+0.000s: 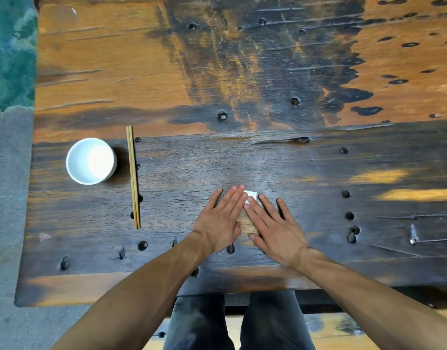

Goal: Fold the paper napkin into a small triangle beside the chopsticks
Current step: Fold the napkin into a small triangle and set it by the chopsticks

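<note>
On a scarred wooden surface [242, 152], a person's left hand [218, 221] and right hand [274, 228] lie flat, palms down and fingers spread, pressing the paper napkin [251, 196]. Neither hand closes on anything; both grips are released, holding the paper only by pressure. Just one white corner shows past the fingertips, so the napkin's shape cannot be read, though its smallness suggests the folding is well advanced. The chopsticks [133, 176] lie parallel well to the left, next to a white bowl [91, 160]. Judging by that gap, the napkin has yet to be set beside the chopsticks, and its final creasing may remain.
</note>
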